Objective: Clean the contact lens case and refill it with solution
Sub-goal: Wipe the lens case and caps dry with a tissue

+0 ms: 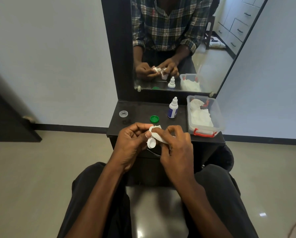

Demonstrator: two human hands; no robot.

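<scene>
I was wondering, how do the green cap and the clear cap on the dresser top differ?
The green cap is opaque and bright; the clear cap is see-through. The green cap lies near the solution bottle; the clear cap sits apart, toward the shelf's left edge. Both are small, round, lying flat and untouched by either hand.

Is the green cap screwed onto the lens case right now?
No, the green cap lies by itself on the black shelf, apart from the lens case held in the left hand.

Both hands, left [131, 143] and right [176, 145], curled, meeting
</scene>
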